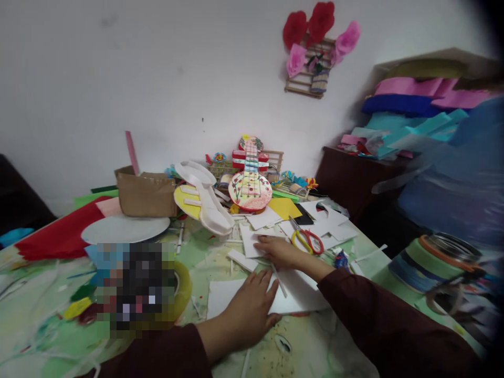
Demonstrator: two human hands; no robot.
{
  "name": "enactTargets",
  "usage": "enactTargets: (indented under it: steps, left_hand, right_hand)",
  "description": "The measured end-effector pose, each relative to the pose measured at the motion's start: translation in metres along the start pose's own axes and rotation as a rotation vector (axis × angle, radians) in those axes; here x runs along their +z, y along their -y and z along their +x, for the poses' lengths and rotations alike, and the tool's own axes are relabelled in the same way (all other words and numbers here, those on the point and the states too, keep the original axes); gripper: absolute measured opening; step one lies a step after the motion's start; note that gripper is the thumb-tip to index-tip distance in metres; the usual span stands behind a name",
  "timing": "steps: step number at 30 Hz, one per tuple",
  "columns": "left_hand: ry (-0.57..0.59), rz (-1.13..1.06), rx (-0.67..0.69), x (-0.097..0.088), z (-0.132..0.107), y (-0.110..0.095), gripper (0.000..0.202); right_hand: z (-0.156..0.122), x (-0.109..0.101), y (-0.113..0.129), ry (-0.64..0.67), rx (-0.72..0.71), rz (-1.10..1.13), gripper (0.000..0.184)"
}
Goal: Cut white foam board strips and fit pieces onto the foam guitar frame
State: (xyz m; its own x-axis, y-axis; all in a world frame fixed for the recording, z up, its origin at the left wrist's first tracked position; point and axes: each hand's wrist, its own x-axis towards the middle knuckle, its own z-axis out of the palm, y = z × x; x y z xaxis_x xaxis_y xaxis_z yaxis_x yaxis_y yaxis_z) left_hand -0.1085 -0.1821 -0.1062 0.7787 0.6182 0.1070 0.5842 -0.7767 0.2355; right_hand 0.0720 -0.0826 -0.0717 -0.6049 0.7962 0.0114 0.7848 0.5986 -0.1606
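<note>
Legible text: 0 items. You have no word, number, brand or sign readable in this view.

Surfaces checked:
- White sheet under your left hand: blank.
- White piece under your right hand: blank.
- Toy guitar: painted stripes and dots only, no lettering to make out.
- Brown box: plain face.
- Pixelated patch at the table's left: unreadable.
- Striped container at right: too blurred to tell.

Flat white sheet (blank, rectangular)
</note>
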Motion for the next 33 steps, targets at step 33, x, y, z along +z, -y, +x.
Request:
enactTargets:
  steps: [33]
  left_hand:
    - [-0.144,0.193,0.100,-0.005,-0.001,0.004,0.055]
  right_hand:
    - [0.118,0.042,0.064,-0.209,0.599,1.795,0.011]
